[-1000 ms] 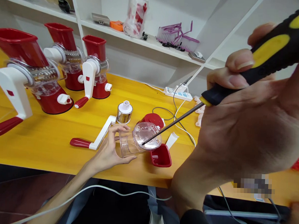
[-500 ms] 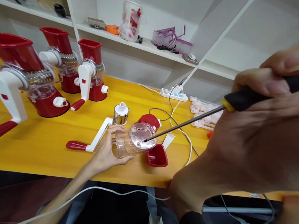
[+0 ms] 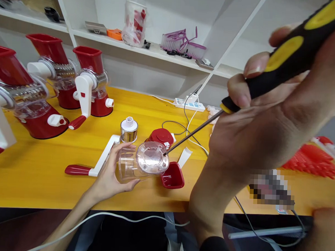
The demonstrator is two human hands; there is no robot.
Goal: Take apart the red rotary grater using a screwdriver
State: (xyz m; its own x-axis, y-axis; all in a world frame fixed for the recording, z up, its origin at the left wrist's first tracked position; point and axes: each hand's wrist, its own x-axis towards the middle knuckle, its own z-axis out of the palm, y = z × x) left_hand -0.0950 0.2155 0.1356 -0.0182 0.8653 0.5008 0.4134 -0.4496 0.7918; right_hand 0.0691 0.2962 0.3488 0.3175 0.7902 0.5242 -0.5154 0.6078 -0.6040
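Note:
My left hand (image 3: pixel 111 174) grips a clear plastic grater body (image 3: pixel 129 164) from the left, its flat oval end turned up towards me. In my right hand (image 3: pixel 244 132) is a screwdriver (image 3: pixel 280 56) with a black and yellow handle. Its shaft slants down to the left, and the tip is at the right edge of the oval end; I cannot tell whether a screw sits there. Just behind the clear body lies a red base (image 3: pixel 161 136). A red hopper (image 3: pixel 173 176) is to its right, with a white piece (image 3: pixel 185 156) beside it.
Left of the body lie a white crank with a red grip (image 3: pixel 79 170) and a metal grating drum (image 3: pixel 129 130). Assembled red drum graters (image 3: pixel 88 82) stand at the left. A power strip (image 3: pixel 190 103) with cables lies at the back. Red plastic parts (image 3: pixel 311 160) are on the right.
The screwdriver tip has shifted from the middle of the oval end to its right edge. My right hand has turned, showing more of the handle. The camera view has swung slightly right.

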